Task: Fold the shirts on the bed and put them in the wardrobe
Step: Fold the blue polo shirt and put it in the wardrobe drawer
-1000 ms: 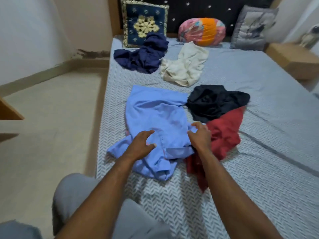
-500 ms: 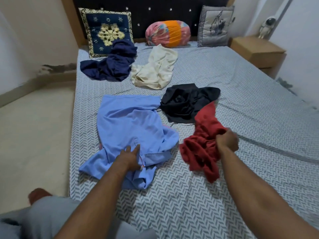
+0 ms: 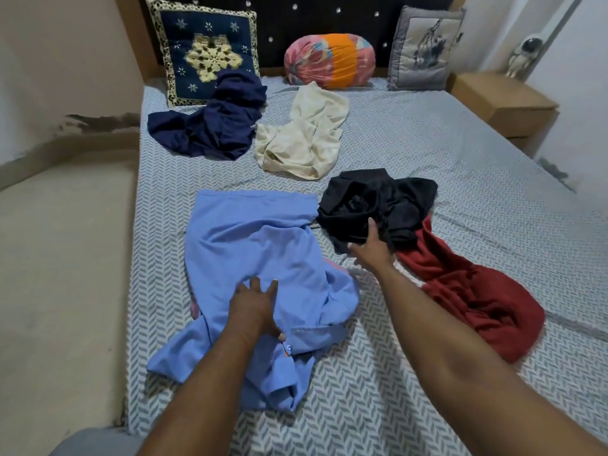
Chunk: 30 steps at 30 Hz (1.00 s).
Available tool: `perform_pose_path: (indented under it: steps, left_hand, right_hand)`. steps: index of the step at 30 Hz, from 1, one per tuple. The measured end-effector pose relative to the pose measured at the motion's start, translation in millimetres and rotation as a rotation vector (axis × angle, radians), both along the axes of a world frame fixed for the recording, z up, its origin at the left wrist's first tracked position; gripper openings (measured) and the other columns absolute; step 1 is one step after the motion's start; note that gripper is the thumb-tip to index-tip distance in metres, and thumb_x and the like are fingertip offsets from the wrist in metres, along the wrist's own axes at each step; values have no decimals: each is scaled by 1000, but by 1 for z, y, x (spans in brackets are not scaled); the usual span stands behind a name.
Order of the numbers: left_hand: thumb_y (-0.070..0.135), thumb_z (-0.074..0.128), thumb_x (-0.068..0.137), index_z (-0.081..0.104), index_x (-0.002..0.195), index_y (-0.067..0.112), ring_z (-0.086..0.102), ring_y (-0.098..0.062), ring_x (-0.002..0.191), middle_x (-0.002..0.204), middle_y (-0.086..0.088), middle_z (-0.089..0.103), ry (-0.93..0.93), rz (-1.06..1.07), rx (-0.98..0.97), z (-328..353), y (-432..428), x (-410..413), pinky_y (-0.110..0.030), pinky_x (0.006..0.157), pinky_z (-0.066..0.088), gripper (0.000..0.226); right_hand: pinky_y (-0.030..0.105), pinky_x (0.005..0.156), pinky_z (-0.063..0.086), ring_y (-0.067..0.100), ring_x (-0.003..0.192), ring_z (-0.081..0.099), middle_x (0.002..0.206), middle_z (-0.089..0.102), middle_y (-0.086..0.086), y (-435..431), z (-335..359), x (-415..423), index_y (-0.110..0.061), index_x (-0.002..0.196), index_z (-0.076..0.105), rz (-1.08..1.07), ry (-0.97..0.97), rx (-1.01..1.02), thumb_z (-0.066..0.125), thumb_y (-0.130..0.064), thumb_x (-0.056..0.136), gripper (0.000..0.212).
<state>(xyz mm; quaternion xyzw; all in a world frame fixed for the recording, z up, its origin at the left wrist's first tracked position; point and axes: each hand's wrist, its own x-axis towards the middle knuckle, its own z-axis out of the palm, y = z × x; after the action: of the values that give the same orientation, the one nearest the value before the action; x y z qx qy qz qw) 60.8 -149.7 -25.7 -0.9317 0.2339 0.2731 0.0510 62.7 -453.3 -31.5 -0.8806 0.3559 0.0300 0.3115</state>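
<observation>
The right hand (image 3: 371, 246) reached onto the near edge of the crumpled black shirt (image 3: 378, 202); one finger lay straight on the cloth and the thumb stuck out sideways, but the other fingers were lost in the dark folds, so whether it grasped the shirt could not be told. The left hand (image 3: 255, 304) lay released, fingers spread flat, pressing on the light blue cotton shirt (image 3: 250, 245), whose near part was partly covered by the forearm; both arms were cut off by the bottom edge. The dark red shirt (image 3: 467, 291) lay just right of the right forearm, its far end tucked under the black one. Beyond the left hand lay the bunched navy shirt (image 3: 210, 126); beyond the right hand, the cream shirt (image 3: 302, 136).

Five shirts lay on the grey herringbone bedsheet (image 3: 427, 153), all unfolded; three cushions stood at the headboard, well beyond both hands: a navy embroidered square cushion (image 3: 204, 47), a round pink-and-orange bolster (image 3: 329, 59) and a grey square cushion (image 3: 424, 49). A small pale figure (image 3: 523, 57) far right was too small to make out.
</observation>
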Motion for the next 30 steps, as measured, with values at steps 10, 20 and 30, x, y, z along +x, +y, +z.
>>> perform_pose_path:
  steps: [10, 20, 30]
  left_hand:
    - [63, 87, 46, -8, 153, 30, 24, -42, 128, 148, -10, 12, -57, 54, -98, -19, -6, 8, -49, 99, 47, 147]
    - [69, 72, 66, -12, 154, 28, 26, -47, 135, 157, -18, 9, -106, -26, -110, -7, 9, -14, -46, 101, 42, 128]
    - [69, 62, 76, 7, 155, 19, 25, -42, 141, 156, -21, 19, -214, 344, -187, -2, 110, -54, -51, 110, 27, 109]
  right_hand:
    - [46, 77, 61, 30, 84, 72, 97, 73, 11, -14, -27, 105, -20, 98, 64, -32, 122, 14, 65, -41, 69, 36]
    - [49, 92, 53, 32, 97, 63, 110, 62, 16, -95, 27, 9, -52, 145, -6, -263, -134, 104, 73, -37, 71, 110]
    - [39, 88, 47, 36, 120, 56, 135, 54, 21, 80, 10, -66, -7, 140, 38, 193, 219, 101, 77, -32, 76, 80]
